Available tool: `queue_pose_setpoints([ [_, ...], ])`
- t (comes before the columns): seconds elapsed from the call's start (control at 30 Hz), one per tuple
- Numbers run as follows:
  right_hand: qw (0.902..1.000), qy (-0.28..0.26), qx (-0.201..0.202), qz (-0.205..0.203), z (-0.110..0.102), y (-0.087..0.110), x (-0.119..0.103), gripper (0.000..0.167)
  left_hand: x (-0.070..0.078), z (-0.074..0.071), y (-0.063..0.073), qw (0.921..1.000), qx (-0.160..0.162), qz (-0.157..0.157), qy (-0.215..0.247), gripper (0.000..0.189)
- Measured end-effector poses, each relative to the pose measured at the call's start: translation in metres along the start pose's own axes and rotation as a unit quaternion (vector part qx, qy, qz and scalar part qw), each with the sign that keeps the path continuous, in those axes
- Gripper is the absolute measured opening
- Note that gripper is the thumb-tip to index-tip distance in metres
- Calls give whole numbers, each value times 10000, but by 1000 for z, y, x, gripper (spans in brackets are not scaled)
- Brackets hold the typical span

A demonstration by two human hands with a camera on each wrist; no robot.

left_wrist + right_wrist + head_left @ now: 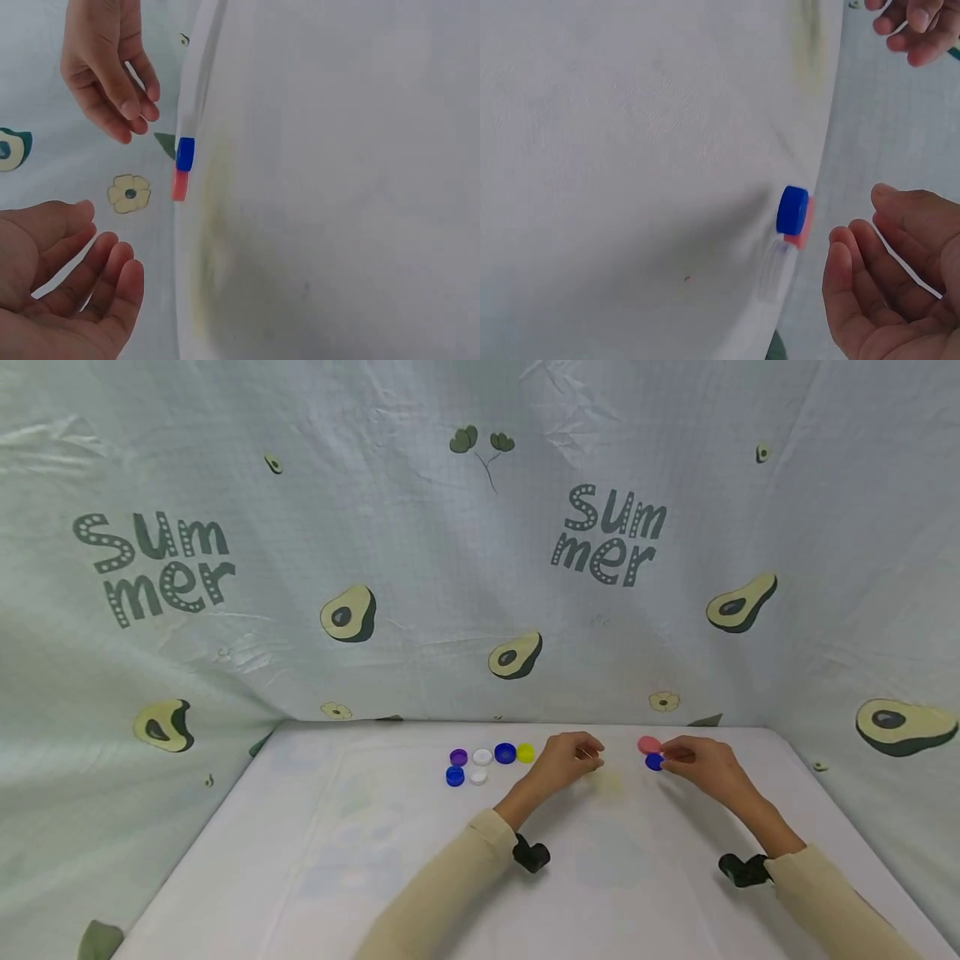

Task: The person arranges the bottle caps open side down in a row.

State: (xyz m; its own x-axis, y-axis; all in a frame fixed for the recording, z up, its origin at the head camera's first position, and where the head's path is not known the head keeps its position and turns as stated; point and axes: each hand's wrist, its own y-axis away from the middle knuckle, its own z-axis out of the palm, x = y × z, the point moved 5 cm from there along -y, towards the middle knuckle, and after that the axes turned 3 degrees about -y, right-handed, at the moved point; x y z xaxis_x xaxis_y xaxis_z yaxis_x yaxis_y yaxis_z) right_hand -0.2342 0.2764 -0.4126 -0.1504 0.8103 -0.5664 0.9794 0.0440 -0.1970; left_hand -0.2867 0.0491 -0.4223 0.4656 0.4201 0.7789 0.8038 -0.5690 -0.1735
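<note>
My right hand [703, 766] hovers beside a blue bottle cap [654, 762] and a pink bottle cap [648, 744] on the table's right part. Its fingers are loosely bent and hold nothing; in the right wrist view a gap shows between them and the blue cap [792, 211]. Close by the two caps in that view is a pale, see-through piece [774, 271]. To the left of these caps, my left hand [561, 763] is raised over the table, fingers relaxed and nothing between them.
Left of my left hand sits a group of caps: purple [458, 757], white [482, 757], dark blue [506, 752], yellow [526, 752], a blue one [454, 776] and a second white one [478, 776]. The white table [337, 827] ends at a printed curtain [420, 610].
</note>
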Motion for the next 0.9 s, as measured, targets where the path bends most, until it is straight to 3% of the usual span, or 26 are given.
queue_pose_setpoints([
  [0.2,9998,127,65,117,-6,2,18,29,6,30,-25,9996,-139,-129,230,27],
  [0.4,9992,-180,-175,308,-4,-2,26,29,7,52,-45,9989,-83,-286,357,28],
  [0.77,9959,-449,-450,636,6,-10,35,30,-3,76,-63,9981,110,-579,184,28],
  [0.9,9934,-532,-531,863,10,-13,36,31,-3,80,-69,9981,258,-530,161,25],
])
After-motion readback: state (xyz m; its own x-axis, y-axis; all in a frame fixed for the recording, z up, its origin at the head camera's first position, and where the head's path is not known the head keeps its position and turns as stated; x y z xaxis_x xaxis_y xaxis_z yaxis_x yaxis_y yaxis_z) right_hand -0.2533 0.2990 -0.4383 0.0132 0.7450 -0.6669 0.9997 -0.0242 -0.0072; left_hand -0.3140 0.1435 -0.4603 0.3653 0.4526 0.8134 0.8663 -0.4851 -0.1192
